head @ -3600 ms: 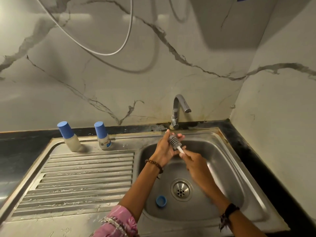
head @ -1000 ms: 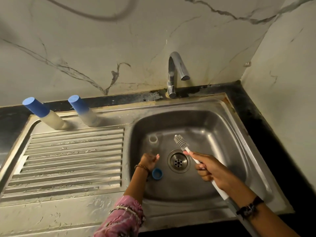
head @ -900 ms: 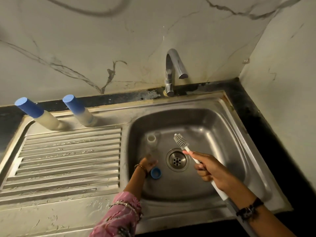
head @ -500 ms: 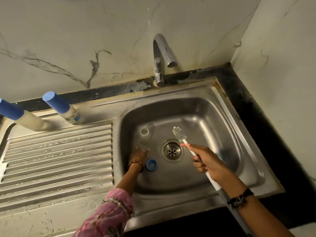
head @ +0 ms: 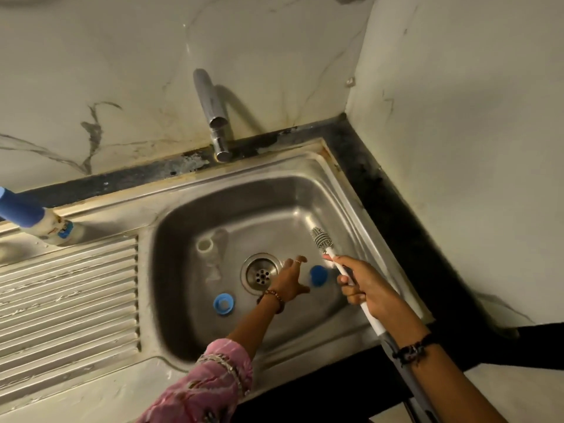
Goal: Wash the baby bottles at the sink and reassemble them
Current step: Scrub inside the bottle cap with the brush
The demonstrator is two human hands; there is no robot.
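A clear open baby bottle [head: 210,254] stands upright in the steel sink basin [head: 238,206], left of the drain [head: 261,272]. A blue ring collar [head: 223,304] lies on the basin floor in front of it. A second blue piece [head: 318,274] lies right of the drain. My left hand [head: 290,280] reaches over the drain with fingers spread, just left of that blue piece and holding nothing. My right hand [head: 364,286] grips the white handle of a bottle brush [head: 321,239], whose grey bristle head points toward the basin's back right.
A capped bottle with a blue cap [head: 33,219] stands at the back of the ribbed drainboard [head: 67,300], at the frame's left edge. The chrome tap [head: 213,114] rises behind the basin; no water shows. A marble wall closes the right side beyond the black counter strip [head: 396,215].
My left hand has left the clear bottle standing in the basin and crossed right over the drain toward a blue piece. The brush hand shifted right. The view swung right and down.
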